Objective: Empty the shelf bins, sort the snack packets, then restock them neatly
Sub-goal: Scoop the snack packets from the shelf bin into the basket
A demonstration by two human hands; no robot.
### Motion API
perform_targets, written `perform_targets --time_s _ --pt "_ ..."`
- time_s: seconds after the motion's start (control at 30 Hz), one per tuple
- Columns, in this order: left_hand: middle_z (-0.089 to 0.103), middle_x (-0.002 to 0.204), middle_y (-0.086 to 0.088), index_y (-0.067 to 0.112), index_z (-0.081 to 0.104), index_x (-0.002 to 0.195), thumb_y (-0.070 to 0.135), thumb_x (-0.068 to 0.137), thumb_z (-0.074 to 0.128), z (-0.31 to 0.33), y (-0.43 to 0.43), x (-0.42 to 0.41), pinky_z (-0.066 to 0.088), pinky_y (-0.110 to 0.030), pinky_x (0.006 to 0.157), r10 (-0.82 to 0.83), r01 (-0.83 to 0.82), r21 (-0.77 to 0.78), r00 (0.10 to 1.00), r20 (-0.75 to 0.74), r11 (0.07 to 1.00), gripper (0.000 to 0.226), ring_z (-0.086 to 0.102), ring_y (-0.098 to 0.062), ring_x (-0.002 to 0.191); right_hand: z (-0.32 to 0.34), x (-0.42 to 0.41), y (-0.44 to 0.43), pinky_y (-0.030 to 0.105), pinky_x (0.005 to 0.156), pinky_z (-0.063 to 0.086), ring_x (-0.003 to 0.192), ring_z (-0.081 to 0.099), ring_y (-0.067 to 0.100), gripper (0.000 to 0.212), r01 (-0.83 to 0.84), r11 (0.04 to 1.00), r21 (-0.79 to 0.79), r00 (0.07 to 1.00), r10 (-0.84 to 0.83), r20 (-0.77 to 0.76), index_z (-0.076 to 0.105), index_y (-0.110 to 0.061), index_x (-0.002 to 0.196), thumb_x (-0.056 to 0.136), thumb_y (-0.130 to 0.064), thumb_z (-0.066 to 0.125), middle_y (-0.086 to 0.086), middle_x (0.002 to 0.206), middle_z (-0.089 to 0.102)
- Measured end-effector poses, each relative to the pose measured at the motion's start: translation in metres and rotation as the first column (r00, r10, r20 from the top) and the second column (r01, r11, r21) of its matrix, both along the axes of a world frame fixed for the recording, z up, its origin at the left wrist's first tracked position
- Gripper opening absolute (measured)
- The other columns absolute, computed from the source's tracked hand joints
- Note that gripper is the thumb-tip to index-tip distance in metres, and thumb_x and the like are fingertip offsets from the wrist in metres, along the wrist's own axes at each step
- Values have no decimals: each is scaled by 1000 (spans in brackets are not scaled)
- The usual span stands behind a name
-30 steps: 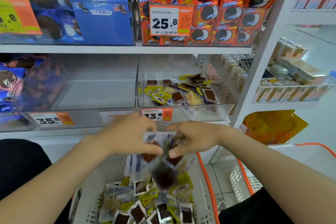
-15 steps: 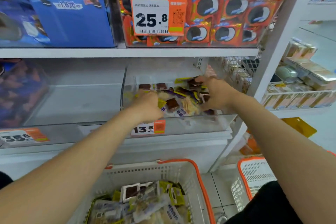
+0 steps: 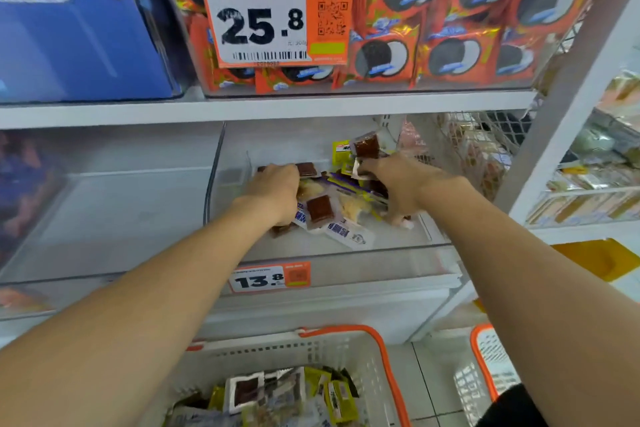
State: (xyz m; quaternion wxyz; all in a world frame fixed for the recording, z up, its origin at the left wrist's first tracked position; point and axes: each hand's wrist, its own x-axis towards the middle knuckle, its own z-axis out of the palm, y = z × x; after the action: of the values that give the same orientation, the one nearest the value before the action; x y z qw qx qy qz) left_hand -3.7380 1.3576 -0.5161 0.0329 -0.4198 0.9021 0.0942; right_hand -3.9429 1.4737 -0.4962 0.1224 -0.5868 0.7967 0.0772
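Note:
A clear shelf bin (image 3: pixel 384 255) on the middle shelf holds a loose pile of snack packets (image 3: pixel 332 215): brown squares in clear wrap, yellow ones and white ones with blue print. Both my hands are inside it. My left hand (image 3: pixel 275 191) lies on the pile's left side, fingers curled down over packets and hidden from view. My right hand (image 3: pixel 398 184) grips packets at the pile's right, and a brown packet (image 3: pixel 365 146) sticks up just beyond its fingers. Below, a white basket with an orange rim (image 3: pixel 349 331) holds several mixed packets (image 3: pixel 277 395).
An orange price tag reading 13.8 (image 3: pixel 270 279) hangs on the bin's front. The neighbouring clear bin (image 3: pixel 121 211) on the left shows nothing inside. Orange cookie packs (image 3: pixel 450 28) and blue boxes (image 3: pixel 69 28) fill the shelf above. A second orange-rimmed basket (image 3: pixel 479 350) stands at the lower right.
A second ago both hands held packets over the basket. They then rose into the shelf bin, and now sit deeper in the pile, closing around packets.

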Motion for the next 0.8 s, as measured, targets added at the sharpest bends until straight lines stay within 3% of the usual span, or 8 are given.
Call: perform_targets --time_s 0.1,0.2,0.27,0.37,0.5,0.63,0.73,0.8 --pt "47 137 -18 13 46 140 -4 85 70 4 -10 -9 50 -48 97 60 -60 -31 998 -16 998 62 50 -42 128 -6 -2 -12 49 65 62 85 64 37 114 -17 986 -164 1000 14 -19 30 -35 143 52 -9 93 9 126 48" --pt "31 147 -17 15 29 152 -2 74 82 6 -19 -22 51 -51 103 78 -82 24 987 143 996 96 38 -44 137 -11 -2 -20 55 83 60 119 51 49 138 -37 972 -231 990 5 -139 15 -40 152 44 -15 96 15 147 25" --pt "44 139 -16 14 26 155 11 64 89 10 -22 -29 58 -49 96 24 -56 116 966 256 992 110 55 -39 124 -15 -3 -22 58 103 48 137 30 51 146 -57 972 -227 958 -11 -288 6 -41 158 44 -30 96 21 156 14" --pt "51 120 -12 13 28 153 19 57 89 16 -23 -32 63 -44 82 -30 -27 186 955 294 982 113 64 -32 103 -17 -6 -27 64 111 41 148 12 54 151 -11 981 -193 982 -26 -187 -8 -44 160 49 -30 94 14 164 -2" --pt "31 153 -15 26 12 165 13 69 88 15 -23 -31 57 -46 100 -112 48 235 957 269 971 123 55 -35 128 -20 -14 -30 51 68 64 124 46 47 150 45 991 -124 996 -35 83 -10 -50 158 50 -17 88 -5 148 17" --pt "5 167 -13 42 4 165 41 72 85 16 -12 -23 44 -43 116 -118 31 374 970 211 927 123 38 -34 146 -14 -9 -33 58 80 59 126 40 46 125 67 998 -6 997 -67 -37 14 -42 156 56 -29 87 2 133 25" --pt "11 169 -14 40 -6 164 76 46 88 7 -4 -18 38 -46 119 -56 -27 398 979 195 917 155 31 -34 150 -13 0 -34 57 78 60 121 41 45 115 69 997 39 997 -68 -25 23 -49 149 56 -28 86 1 129 25" --pt "16 168 -17 39 -25 158 76 34 86 -1 7 -17 43 -55 113 -57 -36 281 947 315 959 171 35 -44 145 -15 3 -33 55 81 59 122 43 43 117 56 996 62 998 -57 13 20 -57 148 58 -25 87 0 139 25"
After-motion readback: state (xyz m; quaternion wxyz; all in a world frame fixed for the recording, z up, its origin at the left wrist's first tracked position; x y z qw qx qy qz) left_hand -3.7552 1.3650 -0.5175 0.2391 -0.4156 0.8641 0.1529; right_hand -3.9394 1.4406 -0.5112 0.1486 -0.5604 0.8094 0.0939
